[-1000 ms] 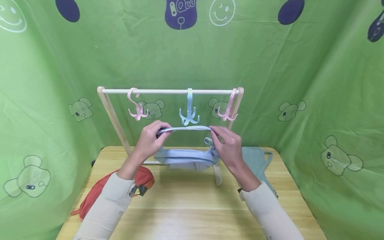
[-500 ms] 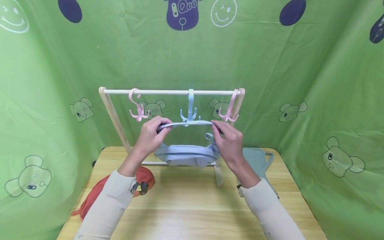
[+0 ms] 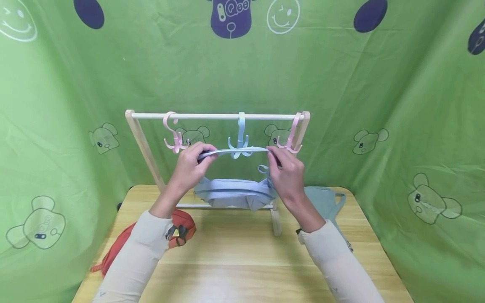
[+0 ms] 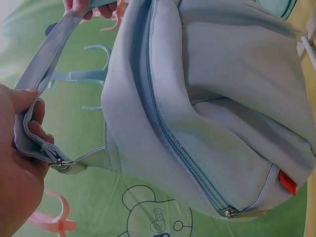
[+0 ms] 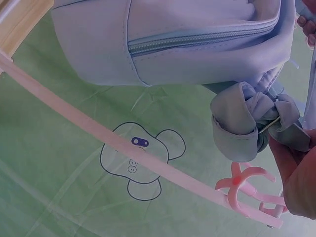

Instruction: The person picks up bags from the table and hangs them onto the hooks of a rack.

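Observation:
A light blue zippered bag (image 3: 235, 191) hangs above the table by its strap (image 3: 242, 150), which is stretched level between both hands. My left hand (image 3: 191, 164) pinches the strap's left end between thumb and fingers; a metal ring joins strap and bag in the left wrist view. The right hand (image 3: 286, 172) pinches the other end, near a bunched, knotted part of the strap (image 5: 237, 118). In the head view the strap overlaps the lower prongs of a blue four-armed hook (image 3: 241, 126) hanging from the rack's rail (image 3: 208, 115).
Two pink hooks hang on the same rail, a left pink hook (image 3: 175, 136) and a right pink hook (image 3: 291, 132). A red bag (image 3: 121, 242) lies on the wooden table (image 3: 227, 261) at left, a teal bag (image 3: 320, 200) at right. Green printed cloth (image 3: 329, 75) encloses the table.
Both hands have raised the strap and the light blue bag, bringing the strap from below the blue hook's prongs up to their height. Both hands keep their grip.

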The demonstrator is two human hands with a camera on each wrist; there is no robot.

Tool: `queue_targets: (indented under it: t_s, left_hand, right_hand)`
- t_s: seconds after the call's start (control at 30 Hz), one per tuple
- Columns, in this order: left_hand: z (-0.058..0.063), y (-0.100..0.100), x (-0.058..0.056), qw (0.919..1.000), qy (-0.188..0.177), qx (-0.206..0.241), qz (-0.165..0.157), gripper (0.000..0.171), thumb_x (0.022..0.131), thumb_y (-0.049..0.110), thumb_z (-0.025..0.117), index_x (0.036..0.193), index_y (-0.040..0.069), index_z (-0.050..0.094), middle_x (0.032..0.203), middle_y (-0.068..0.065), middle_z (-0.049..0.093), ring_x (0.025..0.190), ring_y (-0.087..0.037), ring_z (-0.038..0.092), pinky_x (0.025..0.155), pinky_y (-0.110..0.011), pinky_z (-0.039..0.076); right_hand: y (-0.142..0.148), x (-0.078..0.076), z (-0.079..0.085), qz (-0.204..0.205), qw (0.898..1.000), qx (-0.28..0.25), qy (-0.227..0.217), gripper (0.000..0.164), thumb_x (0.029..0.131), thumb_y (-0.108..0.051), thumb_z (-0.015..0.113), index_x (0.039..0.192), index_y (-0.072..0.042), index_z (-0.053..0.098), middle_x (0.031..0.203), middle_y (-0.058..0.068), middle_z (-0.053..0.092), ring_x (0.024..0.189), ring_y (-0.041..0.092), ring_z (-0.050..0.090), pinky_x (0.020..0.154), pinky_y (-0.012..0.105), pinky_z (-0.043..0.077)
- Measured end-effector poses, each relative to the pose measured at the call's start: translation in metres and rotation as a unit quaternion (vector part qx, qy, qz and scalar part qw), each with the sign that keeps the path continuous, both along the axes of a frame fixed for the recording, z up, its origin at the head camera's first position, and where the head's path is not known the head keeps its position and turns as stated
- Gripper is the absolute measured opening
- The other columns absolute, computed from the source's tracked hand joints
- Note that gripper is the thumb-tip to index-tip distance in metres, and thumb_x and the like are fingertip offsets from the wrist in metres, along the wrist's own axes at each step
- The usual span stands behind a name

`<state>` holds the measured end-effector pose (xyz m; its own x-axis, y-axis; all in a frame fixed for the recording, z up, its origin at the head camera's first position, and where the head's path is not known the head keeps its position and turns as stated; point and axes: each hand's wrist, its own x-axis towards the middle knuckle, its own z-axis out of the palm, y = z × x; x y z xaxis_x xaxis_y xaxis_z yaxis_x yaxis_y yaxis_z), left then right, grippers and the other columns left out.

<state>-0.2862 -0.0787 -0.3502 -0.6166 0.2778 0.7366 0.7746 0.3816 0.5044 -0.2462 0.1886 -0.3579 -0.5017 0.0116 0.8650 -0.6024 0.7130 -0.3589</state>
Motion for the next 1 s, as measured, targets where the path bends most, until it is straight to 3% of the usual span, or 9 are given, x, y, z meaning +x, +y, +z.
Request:
queue_targets:
  t_s: [0.53, 0.8, 1.0]
  left_hand:
    - [0.001, 0.001, -0.007, 0.997, -0.074, -0.001, 0.021, 0.015, 0.095, 0.005, 0.071, 0.108, -0.001, 0.073, 0.098, -0.015, 0.074, 0.081, -0.021, 0.063, 0.072, -0.021, 0.053]
    - [0.0, 0.001, -0.013, 0.9914, -0.127, 0.007, 0.031, 0.016, 0.097, 0.009, 0.07, 0.111, 0.001, 0.072, 0.1, -0.014, 0.074, 0.08, -0.02, 0.062, 0.068, -0.022, 0.052]
    - [-0.002, 0.0, -0.017, 0.9831, -0.181, 0.01, 0.026, 0.02, 0.099, 0.016, 0.069, 0.115, 0.004, 0.072, 0.099, -0.013, 0.072, 0.077, -0.02, 0.058, 0.063, -0.024, 0.051]
  right_hand:
    - [-0.004, -0.013, 0.007, -0.012, 0.999, -0.003, -0.039, 0.016, 0.098, -0.002, 0.066, 0.109, 0.005, 0.075, 0.093, 0.022, 0.077, 0.068, 0.028, 0.068, 0.061, 0.036, 0.061]
    - [-0.007, -0.022, 0.012, -0.014, 0.998, -0.021, -0.061, 0.017, 0.097, -0.002, 0.068, 0.109, 0.005, 0.076, 0.092, 0.022, 0.077, 0.061, 0.025, 0.063, 0.055, 0.013, 0.045]
    - [-0.007, -0.025, 0.015, -0.007, 0.993, -0.032, -0.111, 0.018, 0.098, -0.003, 0.066, 0.112, 0.005, 0.075, 0.089, 0.022, 0.076, 0.06, 0.023, 0.061, 0.05, 0.015, 0.045]
